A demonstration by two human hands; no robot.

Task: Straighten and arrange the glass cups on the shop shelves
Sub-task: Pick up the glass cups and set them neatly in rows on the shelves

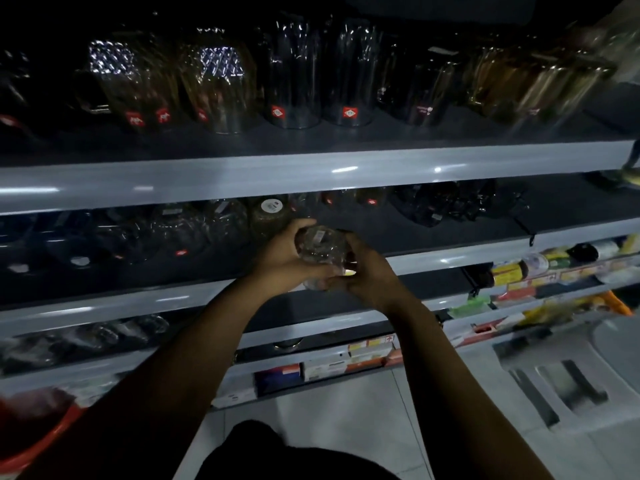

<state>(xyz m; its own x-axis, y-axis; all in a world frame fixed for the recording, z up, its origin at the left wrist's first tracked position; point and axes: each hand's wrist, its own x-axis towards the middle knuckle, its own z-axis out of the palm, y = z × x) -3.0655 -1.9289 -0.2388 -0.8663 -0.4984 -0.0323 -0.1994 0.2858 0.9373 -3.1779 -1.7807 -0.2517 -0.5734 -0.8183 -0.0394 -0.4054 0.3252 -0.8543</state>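
Observation:
A clear glass cup [320,245] with a small label on its base is held upside down between both hands, just in front of the second shelf's edge [450,258]. My left hand [287,258] wraps its left side, with the thumb over the top. My right hand [367,268] grips its right side and rim. More glass cups [214,223] stand upside down in a row on that second shelf behind the hands. Taller glasses [294,91] with red stickers line the top shelf [242,178]. The lighting is dim, and the far ends of the rows are hard to make out.
Lower shelves hold wrapped glassware [104,337] at left and boxed goods [346,362] in the middle. Packaged items [540,268] fill shelves to the right. A grey plastic stool [561,382] stands on the white tiled floor at right. A red basin [34,441] sits at bottom left.

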